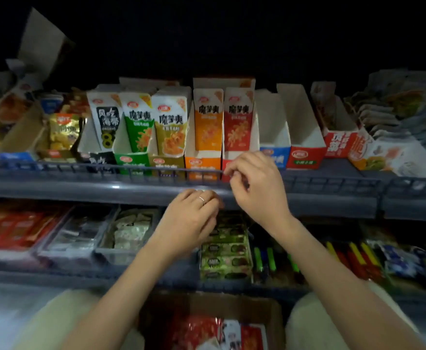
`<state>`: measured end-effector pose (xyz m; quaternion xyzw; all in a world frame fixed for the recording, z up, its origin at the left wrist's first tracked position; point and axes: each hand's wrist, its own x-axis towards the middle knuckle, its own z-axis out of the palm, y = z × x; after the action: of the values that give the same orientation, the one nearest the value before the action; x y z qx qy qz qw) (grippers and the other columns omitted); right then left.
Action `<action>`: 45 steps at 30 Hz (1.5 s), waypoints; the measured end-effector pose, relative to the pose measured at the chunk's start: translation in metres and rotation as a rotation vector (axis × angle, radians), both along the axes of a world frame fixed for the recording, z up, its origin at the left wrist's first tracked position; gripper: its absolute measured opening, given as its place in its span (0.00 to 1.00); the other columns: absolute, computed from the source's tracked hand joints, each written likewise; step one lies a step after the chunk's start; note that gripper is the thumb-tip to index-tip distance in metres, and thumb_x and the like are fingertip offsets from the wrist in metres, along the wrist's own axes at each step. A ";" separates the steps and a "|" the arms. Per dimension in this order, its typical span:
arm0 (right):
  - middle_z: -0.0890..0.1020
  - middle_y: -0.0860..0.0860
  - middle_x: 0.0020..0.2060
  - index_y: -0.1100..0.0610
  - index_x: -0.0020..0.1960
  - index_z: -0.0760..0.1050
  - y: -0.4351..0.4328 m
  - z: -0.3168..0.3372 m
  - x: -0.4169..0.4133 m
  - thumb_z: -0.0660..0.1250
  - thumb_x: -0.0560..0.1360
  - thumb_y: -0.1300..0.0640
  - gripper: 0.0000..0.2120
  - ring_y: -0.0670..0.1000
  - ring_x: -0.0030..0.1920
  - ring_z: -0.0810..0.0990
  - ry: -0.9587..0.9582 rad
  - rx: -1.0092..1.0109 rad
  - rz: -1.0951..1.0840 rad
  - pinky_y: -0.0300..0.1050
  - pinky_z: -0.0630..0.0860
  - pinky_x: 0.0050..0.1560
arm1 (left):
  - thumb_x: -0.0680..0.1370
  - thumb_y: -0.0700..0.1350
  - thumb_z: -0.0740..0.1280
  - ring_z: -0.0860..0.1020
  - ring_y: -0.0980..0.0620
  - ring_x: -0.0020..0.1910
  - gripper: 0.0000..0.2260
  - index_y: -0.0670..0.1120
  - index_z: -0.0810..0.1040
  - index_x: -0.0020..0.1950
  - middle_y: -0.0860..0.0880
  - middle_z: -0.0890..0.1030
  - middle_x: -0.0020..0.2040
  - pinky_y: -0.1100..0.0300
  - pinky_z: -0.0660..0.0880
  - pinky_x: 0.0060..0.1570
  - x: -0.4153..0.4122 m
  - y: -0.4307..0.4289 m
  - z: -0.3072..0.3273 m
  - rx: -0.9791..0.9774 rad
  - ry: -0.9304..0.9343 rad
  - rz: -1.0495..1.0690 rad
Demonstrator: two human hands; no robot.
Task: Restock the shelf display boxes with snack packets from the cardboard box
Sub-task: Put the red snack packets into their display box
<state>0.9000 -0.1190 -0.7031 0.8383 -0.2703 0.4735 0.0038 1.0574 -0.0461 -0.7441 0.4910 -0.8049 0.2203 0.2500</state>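
Note:
An open cardboard box (270,311) sits low between my knees, with red snack packets (202,329) inside. On the upper shelf stand display boxes in a row: green (131,160), olive (166,161), orange (202,164) and red (228,157), each with upright packets. A blue box (275,137) and a red box (306,145) to the right look empty. My right hand (255,183) hovers at the shelf rail in front of the red box, fingers loosely curled, nothing visible in them. My left hand (191,218), wearing a ring, hangs lower at the shelf edge, fingers curled down and holding nothing.
A grey wire rail (80,170) runs along the upper shelf front. The lower shelf holds trays of red (17,228), white (128,231) and green (224,251) packets and coloured sticks (353,258). Loose packet piles (396,117) fill the upper right. The upper background is dark.

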 end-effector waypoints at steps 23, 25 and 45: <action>0.75 0.56 0.63 0.61 0.59 0.77 0.179 -0.363 0.012 0.59 0.78 0.67 0.13 0.53 0.62 0.74 0.854 1.508 0.194 0.40 0.69 0.58 | 0.79 0.45 0.59 0.79 0.39 0.48 0.13 0.44 0.79 0.58 0.41 0.80 0.53 0.51 0.73 0.45 0.103 0.205 -0.168 0.862 0.192 0.363; 0.69 0.55 0.67 0.59 0.57 0.77 0.177 -0.374 0.010 0.62 0.76 0.67 0.12 0.51 0.62 0.72 0.981 1.391 0.188 0.41 0.71 0.57 | 0.79 0.41 0.62 0.78 0.40 0.50 0.12 0.44 0.78 0.60 0.41 0.80 0.54 0.52 0.72 0.46 0.107 0.205 -0.172 0.884 0.213 0.378; 0.77 0.58 0.57 0.63 0.64 0.70 0.191 -0.380 0.046 0.58 0.77 0.66 0.16 0.56 0.49 0.80 1.347 0.675 0.083 0.44 0.72 0.39 | 0.80 0.42 0.60 0.78 0.50 0.52 0.12 0.46 0.76 0.62 0.48 0.79 0.57 0.62 0.67 0.44 0.100 0.204 -0.194 0.972 0.272 0.275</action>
<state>0.9463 0.0716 -1.0826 0.9116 -0.3082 -0.2502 -0.1064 1.1578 0.1577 -0.9382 0.6755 -0.7028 -0.2136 0.0644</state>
